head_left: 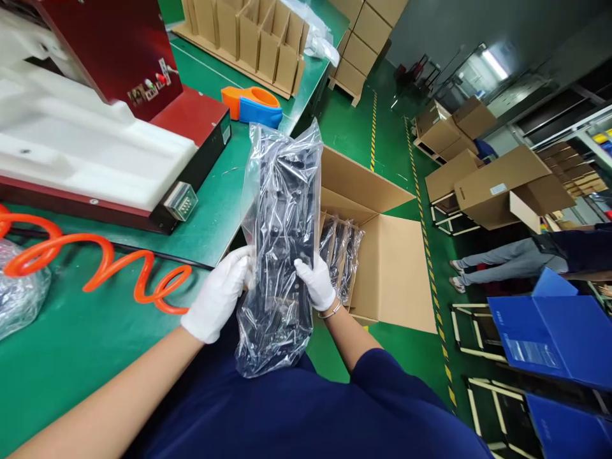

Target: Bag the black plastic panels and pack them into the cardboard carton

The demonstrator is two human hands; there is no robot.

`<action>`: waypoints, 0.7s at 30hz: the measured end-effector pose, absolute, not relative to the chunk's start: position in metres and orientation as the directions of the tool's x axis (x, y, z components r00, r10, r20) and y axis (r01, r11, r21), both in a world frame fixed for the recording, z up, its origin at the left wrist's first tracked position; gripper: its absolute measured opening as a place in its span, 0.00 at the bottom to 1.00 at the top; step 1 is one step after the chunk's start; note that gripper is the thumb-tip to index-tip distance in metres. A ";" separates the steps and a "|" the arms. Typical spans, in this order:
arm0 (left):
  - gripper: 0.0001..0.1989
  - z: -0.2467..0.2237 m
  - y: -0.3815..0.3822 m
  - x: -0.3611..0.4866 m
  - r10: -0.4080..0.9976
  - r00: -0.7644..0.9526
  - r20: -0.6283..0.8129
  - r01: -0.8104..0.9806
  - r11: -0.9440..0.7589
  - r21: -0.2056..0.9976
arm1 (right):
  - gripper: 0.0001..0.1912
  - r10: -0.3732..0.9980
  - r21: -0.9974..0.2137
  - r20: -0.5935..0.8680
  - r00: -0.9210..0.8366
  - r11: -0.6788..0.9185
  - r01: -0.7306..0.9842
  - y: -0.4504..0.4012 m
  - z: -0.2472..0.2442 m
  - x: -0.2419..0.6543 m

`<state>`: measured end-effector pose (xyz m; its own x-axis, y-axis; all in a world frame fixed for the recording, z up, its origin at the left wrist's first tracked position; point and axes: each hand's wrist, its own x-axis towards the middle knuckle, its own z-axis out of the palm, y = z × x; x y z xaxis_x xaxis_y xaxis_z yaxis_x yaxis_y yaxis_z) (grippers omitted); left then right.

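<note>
Left grip (217, 296) and right grip (317, 282): I hold a bagged part (287, 204) from both sides; carton (406, 268) beside table (213, 220), other parts (345, 252) inside.

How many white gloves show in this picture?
2: one on the left hand, at one long edge of the bagged black part; one on the right hand, at the opposite edge. The background person's hands are out of view, so others may be hidden.
</note>
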<state>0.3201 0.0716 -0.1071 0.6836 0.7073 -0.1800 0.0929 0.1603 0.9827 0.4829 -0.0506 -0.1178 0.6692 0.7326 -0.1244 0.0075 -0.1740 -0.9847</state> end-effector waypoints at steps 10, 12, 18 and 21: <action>0.33 -0.104 0.069 0.322 0.658 0.713 -0.241 0.080 0.264 0.961 | 0.34 0.696 -0.985 -0.172 0.697 -0.109 -0.134 -0.048 -0.114 0.484; 0.32 -0.105 0.069 0.321 0.654 0.715 -0.246 0.087 0.266 0.960 | 0.34 0.694 -0.983 -0.179 0.697 -0.099 -0.154 -0.048 -0.116 0.484; 0.31 -0.110 0.070 0.320 0.665 0.710 -0.232 0.082 0.250 0.965 | 0.35 0.694 -0.990 -0.142 0.706 -0.084 -0.115 -0.049 -0.115 0.485; 0.30 -0.112 0.071 0.321 0.658 0.720 -0.221 0.077 0.241 0.967 | 0.35 0.700 -0.992 -0.124 0.703 -0.081 -0.095 -0.050 -0.115 0.487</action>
<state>0.3205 0.0709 -0.1121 0.7198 0.6580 -0.2210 0.0767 0.2411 0.9675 0.4867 -0.0498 -0.1152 0.7030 0.7003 -0.1242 -0.0948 -0.0808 -0.9922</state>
